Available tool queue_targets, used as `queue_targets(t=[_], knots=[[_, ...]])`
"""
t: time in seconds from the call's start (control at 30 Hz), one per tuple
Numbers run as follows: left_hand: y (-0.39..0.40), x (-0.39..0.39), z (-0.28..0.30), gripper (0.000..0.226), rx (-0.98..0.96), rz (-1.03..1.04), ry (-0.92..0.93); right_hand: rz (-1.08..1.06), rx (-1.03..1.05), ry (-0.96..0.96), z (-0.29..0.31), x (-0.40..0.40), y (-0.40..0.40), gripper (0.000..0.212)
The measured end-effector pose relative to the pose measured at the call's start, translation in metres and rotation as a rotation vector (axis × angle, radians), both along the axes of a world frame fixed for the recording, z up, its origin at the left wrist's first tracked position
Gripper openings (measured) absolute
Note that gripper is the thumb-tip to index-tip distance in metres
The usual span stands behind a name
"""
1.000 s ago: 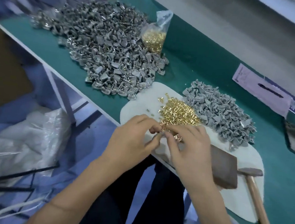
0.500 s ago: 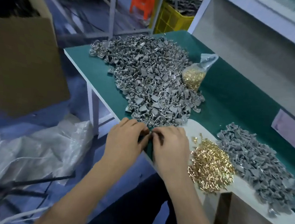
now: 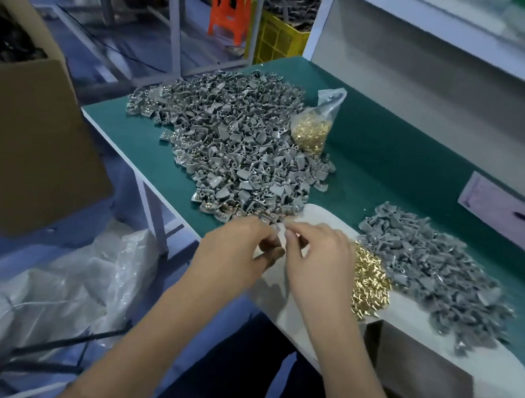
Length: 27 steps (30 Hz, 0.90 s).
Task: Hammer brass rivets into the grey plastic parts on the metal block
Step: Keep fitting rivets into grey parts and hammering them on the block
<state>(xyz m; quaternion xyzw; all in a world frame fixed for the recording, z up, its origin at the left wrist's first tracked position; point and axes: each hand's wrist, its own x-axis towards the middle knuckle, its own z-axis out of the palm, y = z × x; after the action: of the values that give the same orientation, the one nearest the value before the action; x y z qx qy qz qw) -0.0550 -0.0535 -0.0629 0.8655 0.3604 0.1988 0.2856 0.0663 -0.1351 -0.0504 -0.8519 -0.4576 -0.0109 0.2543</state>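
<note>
left hand [image 3: 234, 253] and right hand [image 3: 319, 261]: fingers curled, pinching one small grey plastic part [image 3: 279, 229] together | held above green surface [image 3: 386, 152] edge | loose brass rivet heap [image 3: 369, 284] just right | dark metal block [image 3: 423, 374] near right

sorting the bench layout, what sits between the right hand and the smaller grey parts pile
In the head view, the loose brass rivet heap lies between the right hand and the smaller grey parts pile.

A green-topped table [image 3: 386, 152] on white legs is set against a pale wall [image 3: 409, 68]. An orange plastic stool [image 3: 230, 8] and a yellow crate [image 3: 278, 38] are seen behind, a cardboard box [image 3: 27, 146] at left, clear plastic sheeting [image 3: 67, 280] on the bluish floor.
</note>
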Motion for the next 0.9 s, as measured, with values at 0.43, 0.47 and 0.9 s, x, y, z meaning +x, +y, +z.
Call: queue_targets(t=[0.43,0.47,0.9], knots=[[-0.063,0.064,-0.018,0.011,-0.038,-0.256,0.059,-0.258,-0.016,0.060,0.009,0.052,-0.120,0.017],[-0.065,0.065,-0.018,0.011,-0.047,-0.248,0.059,-0.257,0.004,0.067,0.007,0.052,-0.125,0.017],[-0.084,0.078,-0.015,0.012,0.006,-0.334,0.028,-0.250,0.222,0.069,-0.015,0.055,-0.153,0.016]])
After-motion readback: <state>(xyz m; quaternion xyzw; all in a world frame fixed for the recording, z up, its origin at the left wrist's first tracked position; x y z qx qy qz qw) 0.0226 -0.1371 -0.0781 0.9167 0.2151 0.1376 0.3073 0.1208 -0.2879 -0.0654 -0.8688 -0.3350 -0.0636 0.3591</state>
